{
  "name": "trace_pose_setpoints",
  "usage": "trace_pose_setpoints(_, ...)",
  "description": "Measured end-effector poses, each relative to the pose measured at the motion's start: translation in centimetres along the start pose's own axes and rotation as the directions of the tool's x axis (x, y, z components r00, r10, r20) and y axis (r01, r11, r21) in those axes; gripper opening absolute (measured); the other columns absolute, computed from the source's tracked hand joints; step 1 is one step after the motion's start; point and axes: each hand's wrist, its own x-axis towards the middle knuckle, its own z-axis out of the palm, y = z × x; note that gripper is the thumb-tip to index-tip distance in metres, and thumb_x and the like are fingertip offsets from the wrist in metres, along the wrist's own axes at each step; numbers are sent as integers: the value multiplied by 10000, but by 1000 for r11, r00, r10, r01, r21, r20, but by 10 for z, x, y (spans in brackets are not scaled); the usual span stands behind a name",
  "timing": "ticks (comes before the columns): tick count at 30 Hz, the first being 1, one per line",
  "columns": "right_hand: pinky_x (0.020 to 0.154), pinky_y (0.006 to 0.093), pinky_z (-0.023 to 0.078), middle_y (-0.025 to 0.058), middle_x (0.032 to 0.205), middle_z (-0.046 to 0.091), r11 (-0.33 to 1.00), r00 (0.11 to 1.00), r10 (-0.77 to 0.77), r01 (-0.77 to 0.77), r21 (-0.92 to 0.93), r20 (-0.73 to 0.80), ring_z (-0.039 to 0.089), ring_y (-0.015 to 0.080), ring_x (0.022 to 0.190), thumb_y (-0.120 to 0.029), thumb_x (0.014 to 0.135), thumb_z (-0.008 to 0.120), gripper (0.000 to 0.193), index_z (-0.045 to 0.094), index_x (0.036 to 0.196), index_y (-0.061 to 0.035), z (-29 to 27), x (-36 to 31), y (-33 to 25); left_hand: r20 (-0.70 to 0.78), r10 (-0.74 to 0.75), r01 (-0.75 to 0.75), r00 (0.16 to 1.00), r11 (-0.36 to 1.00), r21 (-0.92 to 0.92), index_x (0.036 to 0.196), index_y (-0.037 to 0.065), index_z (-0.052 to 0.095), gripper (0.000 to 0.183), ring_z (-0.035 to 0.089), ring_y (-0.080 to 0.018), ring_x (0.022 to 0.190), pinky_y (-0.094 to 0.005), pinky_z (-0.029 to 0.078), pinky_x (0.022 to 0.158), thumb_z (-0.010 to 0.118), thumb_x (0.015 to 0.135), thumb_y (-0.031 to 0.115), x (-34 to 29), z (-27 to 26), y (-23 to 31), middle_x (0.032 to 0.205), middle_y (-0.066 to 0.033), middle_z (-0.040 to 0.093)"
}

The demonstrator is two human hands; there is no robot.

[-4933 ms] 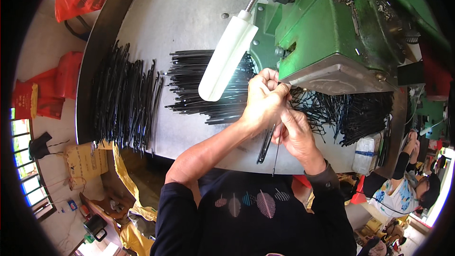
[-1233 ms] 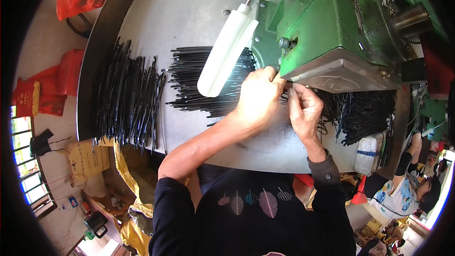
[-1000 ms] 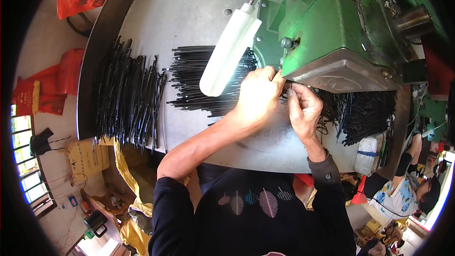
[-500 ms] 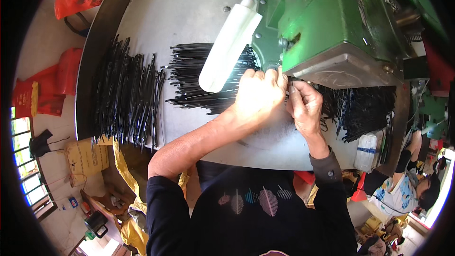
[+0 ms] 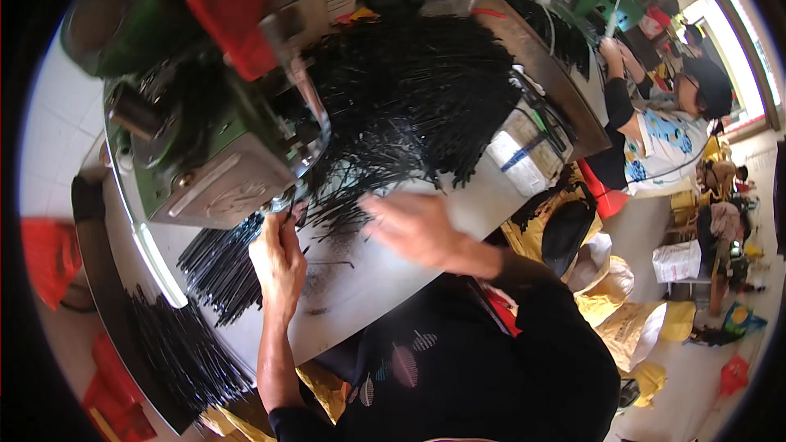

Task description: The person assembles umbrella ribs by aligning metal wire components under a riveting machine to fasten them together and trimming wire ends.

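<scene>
My left hand (image 5: 278,258) is raised to the lower edge of the green machine (image 5: 213,164), its fingertips pinched on a thin black strip (image 5: 295,214) at the machine's mouth. My right hand (image 5: 417,229) is blurred, fingers spread, empty, hovering over the grey metal table (image 5: 368,278) just below a large heap of black strips (image 5: 409,90). A smaller fan of black strips (image 5: 221,266) lies left of my left hand, under the machine.
Another row of black strips (image 5: 180,352) lies near the table's left edge. A white lamp tube (image 5: 160,266) runs beside the machine. A taped white box (image 5: 524,151) sits at the table's right rim. Another person (image 5: 663,131) works at a bench to the right. Yellow bags (image 5: 622,319) lie on the floor.
The view has swung round to the right. My right hand has left the machine's mouth and moved out toward the big heap; my left hand stays at the machine.
</scene>
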Motion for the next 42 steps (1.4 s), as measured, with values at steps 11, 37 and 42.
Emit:
trace_pose_setpoints(11, 775, 503, 464, 157, 1024, 591, 446, 778, 578, -554, -703, -245, 536, 362, 1010, -341, 851, 577, 428, 561, 1167, -53, -176, -38, 168, 232, -242, 322, 942, 846, -425, 908, -46, 582, 98, 493, -83, 550, -236, 395, 506, 492, 894, -9, -41, 36, 27, 634, -39, 539)
trace_pose_setpoints(37, 431, 246, 412, 60, 661, 614, 716, 798, 398, -579, 391, 452, 541, 90, 472, -55, 860, 584, 103, 604, 931, 17, -83, -14, 19, 588, -303, 631, 750, 59, -774, 975, 7, 566, 264, 422, -85, 513, -229, 301, 462, 501, 969, 263, -53, 25, 59, 599, -29, 511)
trace_pose_setpoints(42, 641, 381, 508, 165, 878, 601, 969, 878, 115, -202, 143, 464, 622, 303, 717, 18, 751, 622, 436, 512, 1172, 4, -58, -8, 2, 547, -321, 602, 773, 96, -793, 993, 64, 592, 246, 404, -43, 543, -193, 311, 498, 477, 980, 282, -60, 15, 62, 615, 24, 486)
